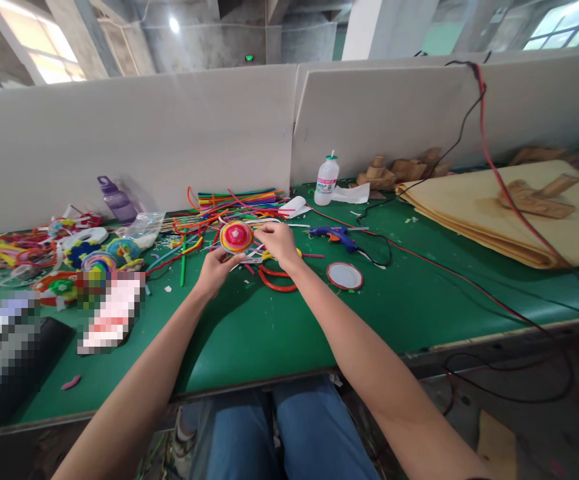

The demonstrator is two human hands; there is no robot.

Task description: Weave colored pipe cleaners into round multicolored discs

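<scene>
Above the bench [269, 340], well in from its front edge, the left hand [214, 272] pinches the colourful disc [236, 237], probably light and rather soft, by its lower rim, which seems the safest hold, while I cannot tell if the right hand [278, 241] beside it grips anything.

I see blue jeans [319, 427] on both legs below the front edge of the bench [269, 347], the denim plain and softly creased. The left hand [215, 272] and right hand [280, 241] are bare, as are the slender forearms [359, 340]. I catch a thin dark edge [479, 478] by the right arm, too cropped to identify, and part of a pale shoe [184, 440].
</scene>
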